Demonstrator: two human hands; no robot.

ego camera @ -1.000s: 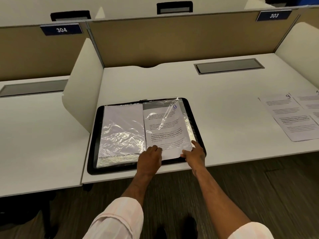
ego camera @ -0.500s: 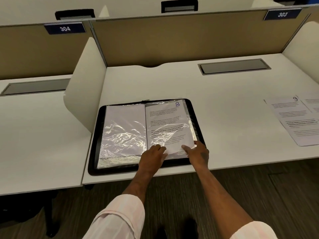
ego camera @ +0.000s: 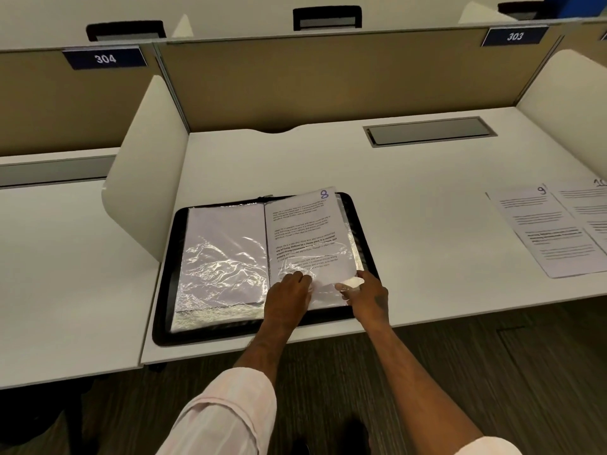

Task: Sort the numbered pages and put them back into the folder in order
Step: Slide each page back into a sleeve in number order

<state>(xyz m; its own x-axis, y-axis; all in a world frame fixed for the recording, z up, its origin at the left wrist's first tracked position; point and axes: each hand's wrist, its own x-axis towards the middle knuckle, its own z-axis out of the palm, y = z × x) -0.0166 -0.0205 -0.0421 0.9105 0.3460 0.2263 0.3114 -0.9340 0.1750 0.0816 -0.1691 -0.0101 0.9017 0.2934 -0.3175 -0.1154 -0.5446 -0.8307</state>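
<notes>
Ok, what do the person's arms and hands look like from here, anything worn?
Both arms wear pale pink sleeves, the left sleeve faintly striped, the right sleeve only just in view, pushed up to leave the forearms bare. Left hand and right hand show no gloves, watch or rings.

A white desk [ego camera: 427,178] lies under the grip, with a grey hatch [ego camera: 430,131] set flush in it beyond and to the right. Behind that rises a tan panel [ego camera: 328,80] bearing a 303 plate [ego camera: 514,36]. A white screen [ego camera: 147,165] stands left of the grip, then a second desk [ego camera: 65,274] under a 304 plate [ego camera: 105,58]. Below the grip the floor [ego camera: 492,389] is dark and streaked.
</notes>
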